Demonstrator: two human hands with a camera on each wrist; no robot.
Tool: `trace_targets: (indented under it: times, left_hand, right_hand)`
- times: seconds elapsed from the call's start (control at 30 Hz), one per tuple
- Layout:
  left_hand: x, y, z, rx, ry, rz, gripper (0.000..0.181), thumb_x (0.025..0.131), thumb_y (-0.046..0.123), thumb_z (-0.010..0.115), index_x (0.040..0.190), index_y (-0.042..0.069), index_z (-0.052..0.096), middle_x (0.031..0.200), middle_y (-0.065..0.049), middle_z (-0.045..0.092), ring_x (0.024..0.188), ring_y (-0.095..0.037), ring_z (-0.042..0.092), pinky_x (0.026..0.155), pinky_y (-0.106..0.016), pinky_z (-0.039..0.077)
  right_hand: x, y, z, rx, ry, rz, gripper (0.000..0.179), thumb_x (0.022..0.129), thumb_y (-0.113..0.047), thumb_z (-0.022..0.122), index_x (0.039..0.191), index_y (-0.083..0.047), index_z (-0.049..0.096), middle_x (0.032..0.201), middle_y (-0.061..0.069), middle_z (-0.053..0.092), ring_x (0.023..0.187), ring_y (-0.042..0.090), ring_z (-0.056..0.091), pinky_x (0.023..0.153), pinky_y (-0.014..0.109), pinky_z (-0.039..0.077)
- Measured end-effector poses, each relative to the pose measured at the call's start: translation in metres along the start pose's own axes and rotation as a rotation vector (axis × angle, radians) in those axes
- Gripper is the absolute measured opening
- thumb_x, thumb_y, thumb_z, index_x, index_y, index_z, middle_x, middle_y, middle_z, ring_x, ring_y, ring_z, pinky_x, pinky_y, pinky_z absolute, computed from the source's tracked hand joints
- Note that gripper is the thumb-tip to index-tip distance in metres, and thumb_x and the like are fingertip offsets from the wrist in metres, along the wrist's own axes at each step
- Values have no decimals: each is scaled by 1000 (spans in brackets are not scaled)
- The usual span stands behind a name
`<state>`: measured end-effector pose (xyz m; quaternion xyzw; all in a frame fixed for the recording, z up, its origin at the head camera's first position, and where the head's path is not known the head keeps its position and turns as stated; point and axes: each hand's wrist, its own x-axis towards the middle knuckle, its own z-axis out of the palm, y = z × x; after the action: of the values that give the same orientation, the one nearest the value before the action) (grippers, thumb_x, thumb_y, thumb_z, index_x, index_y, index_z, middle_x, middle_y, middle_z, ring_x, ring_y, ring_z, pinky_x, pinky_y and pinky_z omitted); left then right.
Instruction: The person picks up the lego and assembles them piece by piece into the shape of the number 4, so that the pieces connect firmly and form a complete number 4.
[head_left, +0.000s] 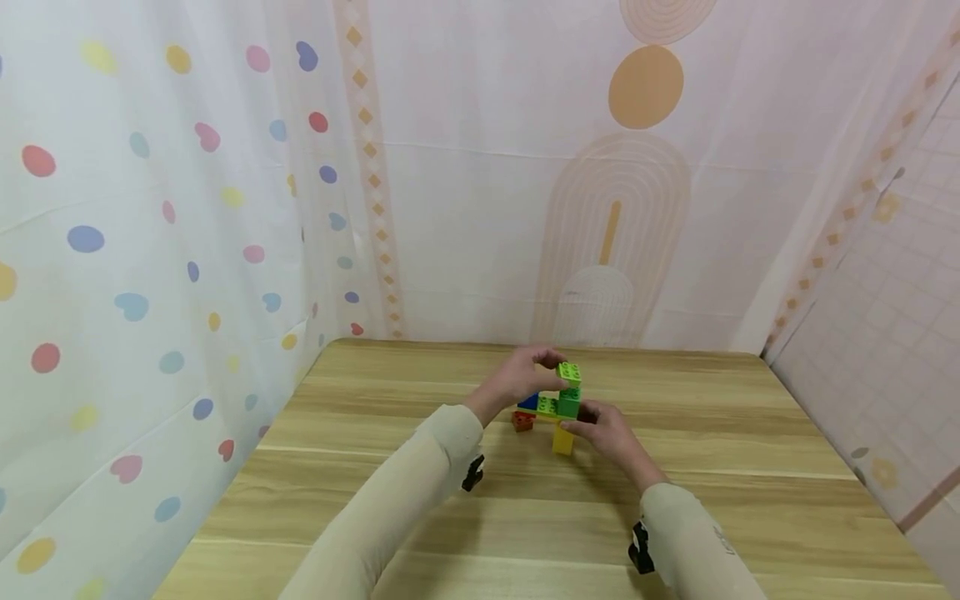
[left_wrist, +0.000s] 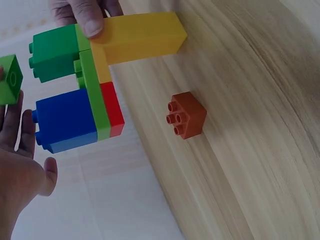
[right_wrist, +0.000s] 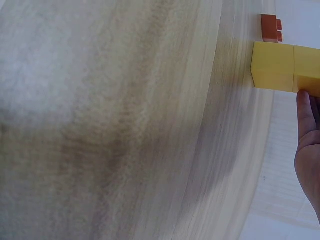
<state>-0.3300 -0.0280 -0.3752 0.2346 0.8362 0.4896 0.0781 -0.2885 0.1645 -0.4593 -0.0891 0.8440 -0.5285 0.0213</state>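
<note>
My left hand [head_left: 521,377] holds a light green brick [left_wrist: 11,80] by its sides. That brick is over the dark green brick [left_wrist: 56,52], with a gap between them in the left wrist view. My right hand [head_left: 609,429] grips the built brick structure at its yellow column [right_wrist: 272,66], thumb near the top of the column. On the column lie a thin yellow piece [left_wrist: 101,62], a red piece [left_wrist: 113,109] and a light green plate [left_wrist: 92,90]. A blue brick [left_wrist: 67,120] and the dark green brick sit on this plate, studs up.
A loose orange-red brick [left_wrist: 192,117] stands on the wooden table [head_left: 360,433], close beside the structure. Patterned curtains [head_left: 465,250] hang behind the table and along its sides.
</note>
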Motion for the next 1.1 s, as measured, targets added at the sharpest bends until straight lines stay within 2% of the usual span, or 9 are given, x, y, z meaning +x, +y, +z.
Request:
trace_targets:
  times: [0.17, 0.3, 0.47, 0.7, 0.9, 1.0, 1.1]
  left_hand:
    - [-2, -2, 2, 4, -74, -40, 36, 90, 21, 75, 124, 17, 68, 115, 2, 63, 98, -15, 60, 82, -33, 53]
    - [-2, -5, 1, 23, -98, -48, 35, 91, 19, 74, 126, 17, 67, 115, 2, 64, 92, -13, 62, 76, -31, 54]
    - [-3, -5, 0, 76, -101, -27, 33, 92, 18, 73, 124, 17, 68, 113, 3, 64, 94, -13, 60, 75, -29, 54]
    - [-3, -4, 0, 162, -76, -21, 31, 90, 29, 75, 120, 19, 71, 109, 6, 65, 91, -12, 58, 72, -26, 52]
    - [-3, 1, 1, 227, -54, 24, 30, 90, 25, 75, 119, 18, 72, 112, 4, 67, 88, -12, 59, 69, -25, 52]
    - [-5, 3, 3, 306, -52, 45, 31, 91, 26, 74, 121, 18, 71, 118, 4, 67, 95, -14, 59, 75, -27, 51]
    - [-7, 2, 3, 359, -41, 54, 42, 91, 33, 73, 129, 17, 66, 129, 2, 63, 112, -18, 57, 91, -34, 48]
  right_hand:
    - [0, 0, 1, -1, -2, 8, 31, 93, -23, 71, 121, -9, 69, 114, 3, 69, 104, 19, 63, 91, 42, 51]
    - [2, 0, 2, -5, -6, 5, 32, 93, -23, 72, 122, -9, 69, 114, 3, 69, 104, 19, 63, 90, 41, 51]
    - [2, -1, 4, -3, -5, -5, 32, 94, -22, 70, 123, -8, 68, 115, 5, 69, 105, 20, 63, 90, 41, 51]
    - [1, -2, 4, -12, -10, -9, 33, 94, -23, 70, 123, -7, 68, 116, 5, 69, 104, 20, 63, 89, 41, 51]
    - [0, -4, 3, -9, -11, -15, 33, 93, -22, 71, 123, -9, 68, 115, 4, 69, 104, 20, 63, 90, 41, 51]
    - [0, -2, 3, -11, -14, -20, 33, 93, -22, 71, 123, -8, 68, 116, 4, 69, 104, 20, 63, 89, 41, 51]
    - [-1, -1, 6, -11, -5, -20, 33, 93, -22, 71, 122, -8, 69, 115, 4, 69, 104, 20, 64, 89, 41, 52]
